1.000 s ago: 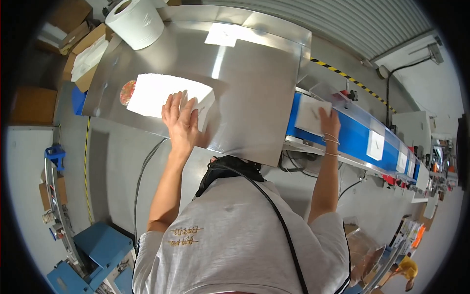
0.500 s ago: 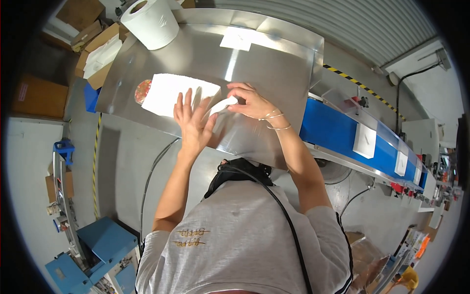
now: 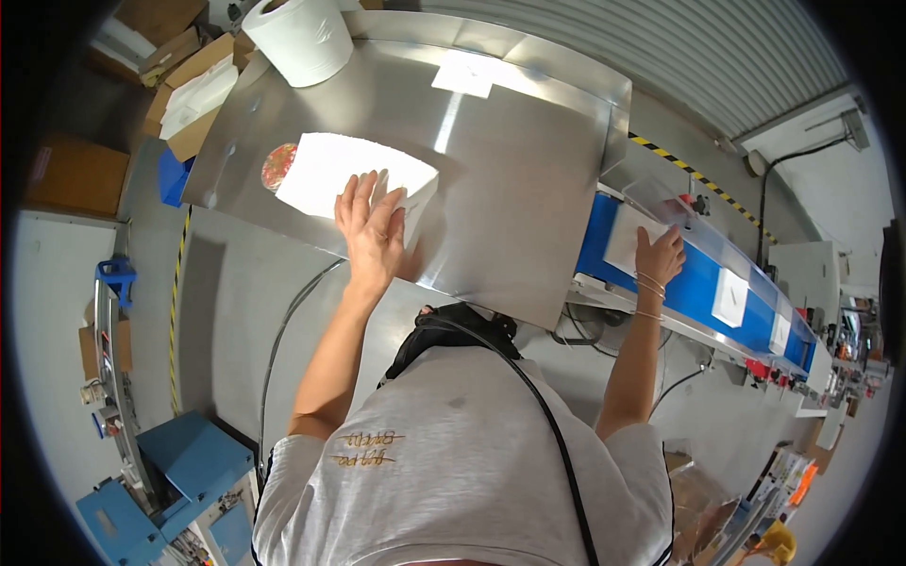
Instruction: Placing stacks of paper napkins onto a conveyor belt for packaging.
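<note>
On the steel table lies a stack of white paper pieces (image 3: 354,162), possibly flat envelopes or folded sheets. My left hand (image 3: 370,231) rests on its near right part, fingers spread and holding nothing apart from the stack. Out to the right, my right hand (image 3: 662,255) is over the blue conveyor belt (image 3: 703,269). A white paper piece (image 3: 623,236) lies flat on the belt under and beside its thumb; the thumb and fingers are apart. Partly behind the stack's left end shows a round, red-speckled thing (image 3: 276,167), its kind unclear.
A big white paper roll (image 3: 307,47) stands at the table's back left. One white piece (image 3: 462,77) lies near the back edge. Further pieces (image 3: 729,298) sit along the belt, beside a clear guard (image 3: 694,222). An open cardboard box (image 3: 196,99) is beyond the table's left side.
My right hand has moved from beside the stack to the conveyor, carrying the white piece onto the belt. Pieces there have shifted farther along. My left hand stays on the stack.
</note>
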Action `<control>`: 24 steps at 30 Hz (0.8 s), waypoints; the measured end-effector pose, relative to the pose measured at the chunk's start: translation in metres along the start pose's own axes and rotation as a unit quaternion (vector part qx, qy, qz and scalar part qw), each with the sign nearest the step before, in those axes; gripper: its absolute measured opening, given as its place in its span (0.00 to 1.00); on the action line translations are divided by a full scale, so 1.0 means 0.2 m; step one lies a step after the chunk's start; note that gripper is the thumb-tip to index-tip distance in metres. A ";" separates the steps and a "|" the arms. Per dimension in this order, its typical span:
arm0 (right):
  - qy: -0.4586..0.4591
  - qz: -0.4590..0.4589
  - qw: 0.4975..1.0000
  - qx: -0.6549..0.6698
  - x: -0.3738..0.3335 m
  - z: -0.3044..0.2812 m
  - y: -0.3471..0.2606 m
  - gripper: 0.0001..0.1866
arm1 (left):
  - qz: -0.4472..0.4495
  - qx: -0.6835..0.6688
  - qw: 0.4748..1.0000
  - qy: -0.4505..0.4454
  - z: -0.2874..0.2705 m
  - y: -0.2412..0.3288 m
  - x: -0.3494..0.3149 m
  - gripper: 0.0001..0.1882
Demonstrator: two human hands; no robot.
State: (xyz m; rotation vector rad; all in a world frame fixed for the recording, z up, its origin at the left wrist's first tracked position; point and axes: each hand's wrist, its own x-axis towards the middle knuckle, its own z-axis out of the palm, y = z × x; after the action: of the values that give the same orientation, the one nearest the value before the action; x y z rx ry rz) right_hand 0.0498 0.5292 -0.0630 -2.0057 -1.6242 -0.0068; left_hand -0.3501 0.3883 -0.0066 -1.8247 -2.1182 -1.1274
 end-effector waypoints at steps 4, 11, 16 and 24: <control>-0.156 -0.275 0.924 0.215 -0.09 0.03 -0.50 0.23 | -0.012 -0.015 1.000 -0.016 0.00 0.02 0.01 0.15; -0.350 -0.393 0.756 0.389 -0.26 0.34 -1.17 0.24 | 0.011 -0.015 0.999 -0.042 -0.03 0.02 0.04 0.15; -0.481 -0.131 0.721 0.481 -0.29 0.31 -0.91 0.20 | 0.010 0.040 0.999 -0.031 -0.06 -0.08 0.04 0.22; -0.156 0.023 0.968 0.197 -0.01 0.15 0.01 0.19 | 0.006 0.017 1.000 -0.021 -0.06 -0.09 0.04 0.17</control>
State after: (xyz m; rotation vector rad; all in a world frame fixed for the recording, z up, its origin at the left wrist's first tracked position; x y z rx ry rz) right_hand 0.0406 0.5385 -0.0892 -1.7941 -1.6075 0.6302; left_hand -0.3730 0.3869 -0.0013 -1.8590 -2.1325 -1.0531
